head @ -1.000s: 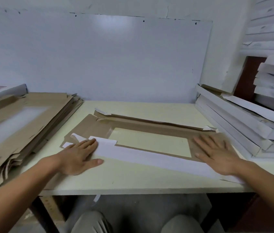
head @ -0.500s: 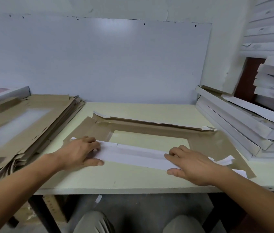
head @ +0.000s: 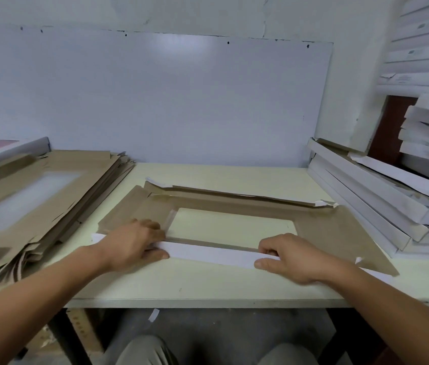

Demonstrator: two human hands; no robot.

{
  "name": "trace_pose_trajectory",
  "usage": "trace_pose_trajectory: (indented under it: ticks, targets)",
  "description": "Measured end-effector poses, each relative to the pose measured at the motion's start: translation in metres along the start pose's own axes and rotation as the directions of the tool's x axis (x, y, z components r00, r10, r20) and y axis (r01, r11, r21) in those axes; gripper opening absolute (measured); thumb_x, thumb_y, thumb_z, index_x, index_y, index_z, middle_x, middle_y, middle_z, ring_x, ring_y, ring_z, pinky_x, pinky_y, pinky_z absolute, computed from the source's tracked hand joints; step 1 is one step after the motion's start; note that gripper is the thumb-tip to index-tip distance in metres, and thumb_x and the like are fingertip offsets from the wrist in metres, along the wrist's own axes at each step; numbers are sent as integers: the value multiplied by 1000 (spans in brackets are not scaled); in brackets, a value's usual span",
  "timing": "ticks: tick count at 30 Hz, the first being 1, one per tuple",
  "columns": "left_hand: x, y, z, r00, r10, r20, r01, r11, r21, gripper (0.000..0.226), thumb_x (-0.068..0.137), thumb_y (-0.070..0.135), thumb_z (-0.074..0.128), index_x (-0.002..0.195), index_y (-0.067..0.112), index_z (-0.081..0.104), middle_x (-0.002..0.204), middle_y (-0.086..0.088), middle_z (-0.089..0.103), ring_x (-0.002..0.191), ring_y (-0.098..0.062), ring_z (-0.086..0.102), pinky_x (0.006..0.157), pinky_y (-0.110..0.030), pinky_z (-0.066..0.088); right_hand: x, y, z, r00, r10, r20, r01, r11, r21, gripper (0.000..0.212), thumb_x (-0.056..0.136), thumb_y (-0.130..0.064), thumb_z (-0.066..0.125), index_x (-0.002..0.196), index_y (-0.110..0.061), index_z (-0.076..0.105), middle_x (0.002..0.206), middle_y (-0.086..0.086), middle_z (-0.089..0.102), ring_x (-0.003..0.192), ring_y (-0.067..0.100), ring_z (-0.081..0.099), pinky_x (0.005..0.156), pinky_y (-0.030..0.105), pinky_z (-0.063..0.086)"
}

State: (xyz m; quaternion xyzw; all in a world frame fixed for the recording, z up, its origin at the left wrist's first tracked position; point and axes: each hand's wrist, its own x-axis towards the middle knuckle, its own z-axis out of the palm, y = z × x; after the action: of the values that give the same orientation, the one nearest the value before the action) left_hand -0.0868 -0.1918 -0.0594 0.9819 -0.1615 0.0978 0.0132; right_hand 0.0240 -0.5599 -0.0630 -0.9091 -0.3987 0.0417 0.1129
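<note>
Head view: left hand, right hand curled on white flap

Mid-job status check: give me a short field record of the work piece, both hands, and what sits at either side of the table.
work piece: brown cardboard blank with a window cutout, lying flat on the table
white flap: long strip lying along the blank's near edge
left hand: fingers curled over the flap's left end, thumb at its near edge
right hand: pinches the flap's right end between thumb and curled fingers
left side: stack of brown blanks
right side: stack of white boxes
</note>
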Motion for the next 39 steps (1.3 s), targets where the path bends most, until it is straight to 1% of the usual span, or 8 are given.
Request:
trace_pose_trajectory:
  ticks: [5,9,14,20,30,35,37,39]
  targets:
    - [-4,21,10,990,-129,53,126,991,43,56,94,66,10,73,27,45,73,11,47,72,-14,49,69,-34,45,4,-8,13,988,53,-146,-97,947,-306,50,100,-62,23,72,-25,40,66,-5,51,63,15,47,52,32,25]
    - [1,33,14,968,-251,25,248,965,85,25,101,49,31,105,27,42,98,6,59,87,-21,57,79,-35,46,3,-16,22,947,212,-240,-287,894,-343,34,102,-53,27,103,-25,45,85,-3,63,69,21,57,62,35,44]
    - [25,100,33,996,-54,-69,50,997,-53,37,97,23,40,135,21,43,130,1,45,119,-21,44,99,-35,35,15,-78,46,975,77,-207,-102,988,-113,44,103,-45,26,141,-26,41,133,2,45,121,26,42,101,42,34]
    - [17,102,41,918,-275,285,295,955,-27,81,92,69,1,157,21,-7,163,6,-15,149,-11,-16,122,-42,-6,1,-77,47,920,119,-372,-219,946,-240,33,102,-47,29,105,-22,51,94,1,65,82,25,62,71,39,45]
    - [-3,73,20,755,-494,431,538,842,23,95,73,88,-5,150,35,-22,158,13,-30,147,-25,-25,108,-72,-6,-79,51,7,852,365,-376,-478,835,-273,67,90,-70,7,79,-26,56,73,-4,66,75,22,63,60,35,38]
    - [0,78,16,754,-485,443,526,850,34,76,87,77,1,149,40,-23,158,7,-30,146,-28,-26,109,-71,-9,-56,34,14,832,425,-357,-547,735,-400,42,102,-52,29,132,-28,46,131,2,54,112,24,58,82,35,43]
    - [9,94,17,793,-416,444,458,889,15,66,95,67,4,150,39,-21,159,5,-29,147,-24,-26,113,-66,-10,-38,3,25,919,364,-153,-394,870,-295,50,105,-50,23,151,-30,29,162,5,23,146,26,26,114,45,25]
    - [20,118,21,859,-274,432,318,947,-32,64,99,60,7,152,37,-20,159,7,-29,145,-16,-28,115,-62,-12,-13,-41,40,980,196,20,-191,969,-156,61,101,-61,10,158,-39,4,168,-7,-6,154,17,-6,122,52,-2]
